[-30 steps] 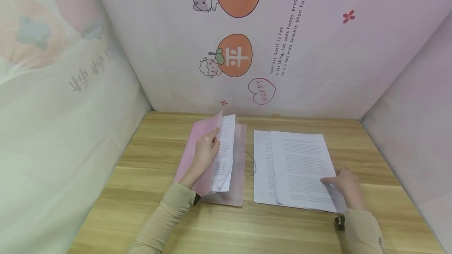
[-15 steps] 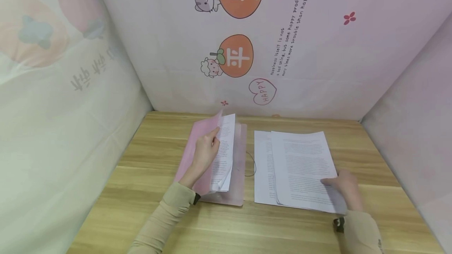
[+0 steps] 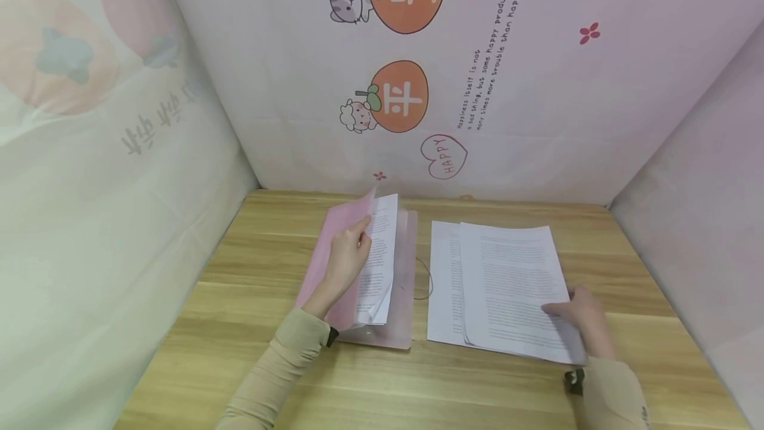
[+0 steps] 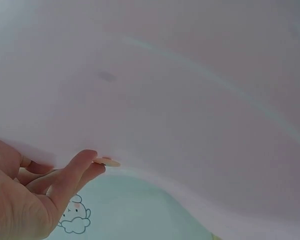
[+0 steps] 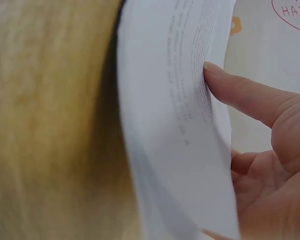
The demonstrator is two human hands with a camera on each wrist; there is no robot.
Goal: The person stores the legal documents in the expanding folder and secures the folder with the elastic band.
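A translucent pink file folder point(image 3: 330, 237) lies on the table with its front cover raised. My left hand point(image 3: 346, 254) pinches that cover near its free edge; in the left wrist view the cover point(image 4: 165, 110) fills most of the picture above the hand point(image 4: 42, 200). Inside the folder are printed sheets point(image 3: 379, 264), curled at a lower corner. To its right is a stack of printed paper point(image 3: 513, 284), overlapping another printed sheet point(image 3: 444, 284). My right hand point(image 3: 585, 317) grips the stack's right edge, thumb on top, fingers beneath; the right wrist view shows the paper point(image 5: 165, 125) bowed.
A thin dark cord loop point(image 3: 430, 279) sticks out from the folder's right edge. The wood-grain table point(image 3: 418, 390) meets a printed cloth wall point(image 3: 507, 171) at the back, with more cloth on both sides. Dark bands sit at both wrists.
The paper stack in my right hand has turned very slightly, its upper right corner a little further right. My left hand and the folder stay as they were.
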